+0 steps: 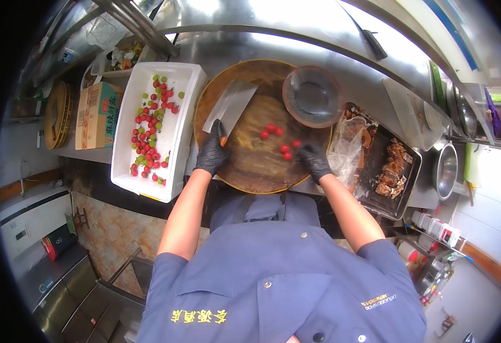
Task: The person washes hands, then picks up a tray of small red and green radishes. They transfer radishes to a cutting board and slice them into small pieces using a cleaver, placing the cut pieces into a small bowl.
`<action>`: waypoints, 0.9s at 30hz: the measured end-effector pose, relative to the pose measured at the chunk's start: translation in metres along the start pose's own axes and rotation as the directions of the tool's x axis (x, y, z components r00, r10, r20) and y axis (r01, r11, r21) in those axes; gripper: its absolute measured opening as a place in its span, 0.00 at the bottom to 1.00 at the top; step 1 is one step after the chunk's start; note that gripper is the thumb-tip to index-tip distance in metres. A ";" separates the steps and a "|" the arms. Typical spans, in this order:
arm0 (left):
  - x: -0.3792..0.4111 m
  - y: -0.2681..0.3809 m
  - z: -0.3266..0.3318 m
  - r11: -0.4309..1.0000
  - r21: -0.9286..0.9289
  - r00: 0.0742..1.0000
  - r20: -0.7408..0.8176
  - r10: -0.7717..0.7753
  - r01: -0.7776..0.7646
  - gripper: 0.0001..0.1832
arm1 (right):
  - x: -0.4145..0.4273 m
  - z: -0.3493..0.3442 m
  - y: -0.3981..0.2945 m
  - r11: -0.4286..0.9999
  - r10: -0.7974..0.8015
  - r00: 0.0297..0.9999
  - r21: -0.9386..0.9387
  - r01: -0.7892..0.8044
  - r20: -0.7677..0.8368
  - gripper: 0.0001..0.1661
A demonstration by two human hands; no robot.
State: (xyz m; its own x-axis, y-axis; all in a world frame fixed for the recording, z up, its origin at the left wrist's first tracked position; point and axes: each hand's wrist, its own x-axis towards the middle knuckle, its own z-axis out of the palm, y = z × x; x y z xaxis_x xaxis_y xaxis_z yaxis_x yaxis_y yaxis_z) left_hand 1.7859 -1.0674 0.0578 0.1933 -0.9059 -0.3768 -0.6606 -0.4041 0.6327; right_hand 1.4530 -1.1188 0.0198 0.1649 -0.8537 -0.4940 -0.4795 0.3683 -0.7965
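Observation:
My left hand point(212, 151), in a black glove, grips the handle of a cleaver point(234, 105). The wide blade lies over the left part of a round wooden chopping board point(250, 171). Several red cherry tomatoes point(271, 127) rest on the board in two loose groups. At the board's right side is my right hand point(314, 161), also gloved in black, its fingertips close beside one tomato point(296, 144). Its fingers are blurred, and whether they hold anything is hidden. A clear round bowl point(312, 96) sits on the board's back right edge.
Left of the board stands a white foam box point(182, 128) with red and green cherry tomatoes, beside a cardboard carton point(98, 115). To the right are a plastic bag point(345, 145) and a dark tray point(368, 186) holding browned food point(392, 169). A metal shelf edge point(250, 29) crosses above the back.

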 end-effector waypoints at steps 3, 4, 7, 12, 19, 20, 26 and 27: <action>-0.026 -0.035 -0.022 0.974 -0.004 0.968 -0.109 0.225 -0.227 0.25 | -0.010 0.057 -0.037 0.850 -0.405 0.910 -0.330 0.411 0.091 0.11; -0.036 -0.051 -0.028 0.927 0.059 0.915 -0.152 0.375 -0.370 0.23 | 0.007 0.069 -0.041 0.722 -0.551 0.829 -0.445 0.530 0.094 0.09; -0.061 -0.058 -0.039 0.939 -0.213 0.963 -0.056 0.265 -0.271 0.19 | 0.023 0.097 -0.066 0.485 -0.567 0.804 -0.716 0.503 0.181 0.08; -0.078 -0.066 -0.030 0.961 -0.219 0.977 0.092 0.192 -0.169 0.14 | 0.032 0.112 -0.067 0.409 -0.512 0.823 -0.772 0.486 0.247 0.07; -0.093 -0.050 -0.031 0.987 -0.110 0.983 0.127 0.133 -0.119 0.15 | 0.015 0.120 -0.047 0.713 -0.594 0.799 -0.402 0.575 0.089 0.09; -0.099 -0.051 -0.030 0.988 -0.098 0.986 0.106 0.127 -0.116 0.15 | 0.014 0.121 -0.043 0.721 -0.633 0.773 -0.334 0.607 0.037 0.10; -0.129 -0.036 -0.034 0.986 -0.096 0.990 -0.003 0.138 -0.138 0.17 | 0.005 0.127 -0.043 0.906 -0.424 0.904 -0.038 0.422 -0.057 0.13; -0.131 -0.029 -0.037 0.994 -0.054 0.994 0.045 0.099 -0.097 0.17 | 0.007 0.129 -0.038 0.885 -0.465 0.882 -0.058 0.462 -0.073 0.12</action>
State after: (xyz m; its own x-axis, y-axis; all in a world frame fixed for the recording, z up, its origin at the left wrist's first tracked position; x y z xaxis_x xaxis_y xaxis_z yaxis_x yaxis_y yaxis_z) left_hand 1.8068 -0.9414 0.1136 0.0938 -0.9349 -0.3424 -0.6359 -0.3209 0.7019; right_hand 1.5833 -1.0919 0.0019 0.3057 -0.9513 -0.0402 -0.3981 -0.0894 -0.9130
